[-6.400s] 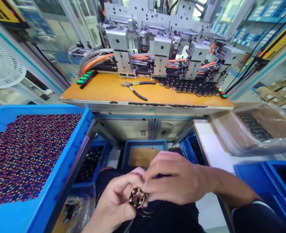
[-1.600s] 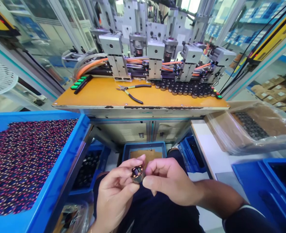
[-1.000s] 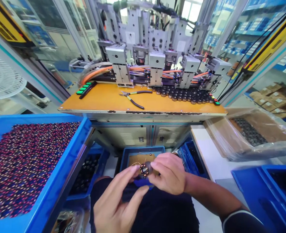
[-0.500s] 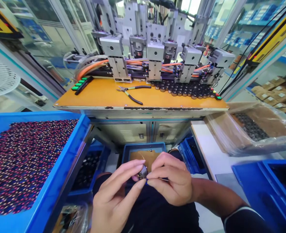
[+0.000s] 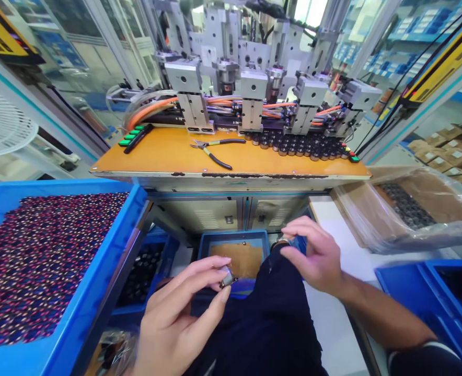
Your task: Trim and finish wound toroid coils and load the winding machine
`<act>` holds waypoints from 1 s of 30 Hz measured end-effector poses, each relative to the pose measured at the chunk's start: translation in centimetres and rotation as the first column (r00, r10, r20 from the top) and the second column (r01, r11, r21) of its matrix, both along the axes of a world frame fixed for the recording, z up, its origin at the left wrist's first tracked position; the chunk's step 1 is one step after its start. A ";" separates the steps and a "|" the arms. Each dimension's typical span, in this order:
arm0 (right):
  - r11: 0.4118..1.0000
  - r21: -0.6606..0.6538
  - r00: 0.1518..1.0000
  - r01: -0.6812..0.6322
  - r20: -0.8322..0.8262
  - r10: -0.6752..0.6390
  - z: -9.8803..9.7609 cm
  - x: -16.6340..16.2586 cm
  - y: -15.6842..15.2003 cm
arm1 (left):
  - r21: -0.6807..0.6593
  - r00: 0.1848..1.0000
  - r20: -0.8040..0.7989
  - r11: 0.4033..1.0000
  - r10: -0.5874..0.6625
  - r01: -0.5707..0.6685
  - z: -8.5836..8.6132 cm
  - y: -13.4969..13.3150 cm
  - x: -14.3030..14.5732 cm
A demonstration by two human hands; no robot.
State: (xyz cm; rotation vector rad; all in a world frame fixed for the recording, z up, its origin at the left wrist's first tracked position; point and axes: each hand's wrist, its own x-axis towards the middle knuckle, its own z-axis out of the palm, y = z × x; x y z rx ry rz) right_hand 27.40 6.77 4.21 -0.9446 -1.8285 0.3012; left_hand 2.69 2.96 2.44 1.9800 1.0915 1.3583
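Between the fingertips and thumb of my left hand [image 5: 178, 310] is a small silver cylindrical metal part [image 5: 227, 277], low in front of my lap; its far side is hidden by my fingers. My right hand [image 5: 317, 258] is up and to the right of it, away from the part, above my right leg. Its fingers are loosely curved, the thumb stands apart from them, and nothing shows between them. Behind my left hand lies a blue tray [image 5: 268, 237] with brown cardboard at its bottom.
A big blue bin [image 5: 139, 196] of pink-and-copper parts stands left. Pliers [image 5: 217, 151] and rows of black cylindrical parts [image 5: 297, 145] lie on the orange bench [image 5: 152, 159] below the machine heads [image 5: 252, 83]. On the right are a plastic-lined carton [image 5: 350, 209] and blue bins [image 5: 407, 292].
My right hand has let go at the part, moved right and forward, and its fingers have parted. The left hand has shifted slightly left and down, still with the part.
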 end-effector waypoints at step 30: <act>0.997 -0.060 0.675 0.050 0.738 0.011 4.1 -11.8 23.4 | -0.145 0.929 0.329 0.981 0.171 -0.130 0.5 -1.9 -3.1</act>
